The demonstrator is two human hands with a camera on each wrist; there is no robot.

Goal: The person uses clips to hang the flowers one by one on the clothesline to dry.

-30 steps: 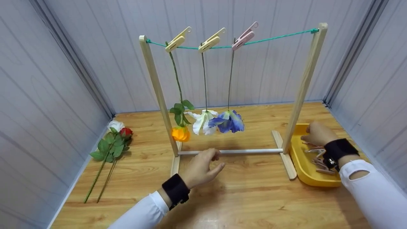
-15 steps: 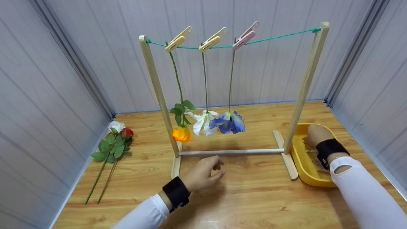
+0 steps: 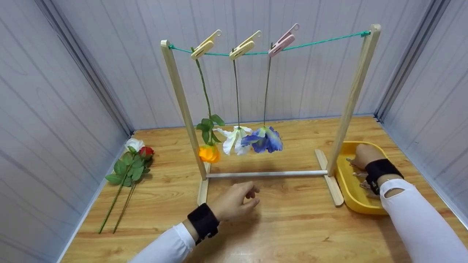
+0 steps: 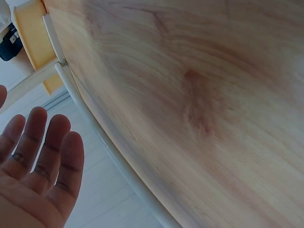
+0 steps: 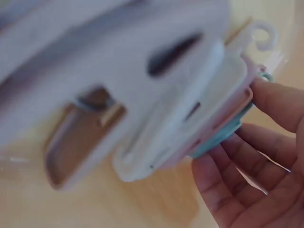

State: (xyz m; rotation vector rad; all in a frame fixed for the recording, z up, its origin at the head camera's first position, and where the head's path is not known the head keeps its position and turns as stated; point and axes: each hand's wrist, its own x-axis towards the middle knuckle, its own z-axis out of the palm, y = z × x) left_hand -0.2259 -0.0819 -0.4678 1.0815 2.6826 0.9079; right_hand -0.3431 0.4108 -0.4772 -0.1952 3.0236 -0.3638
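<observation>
The right hand (image 3: 366,156) dips deeper into the yellow tray (image 3: 350,204), fingers at a teal clothespin (image 5: 219,137), grip unclear, so picking seems under way, left hand (image 3: 236,201) relaxed.

L sleeve (image 3: 164,244): white, plain, long, gathered at the L cuff (image 3: 182,235). R sleeve (image 3: 420,215): same col., w/ oval opening nr edge of R cuff (image 3: 396,183). L wristband (image 3: 202,219): wide, blk, w/ sm. dark block at lower edge. R wristband (image 3: 384,171): also blk & wide, sm. pale detail visible in L wrist view.
</observation>
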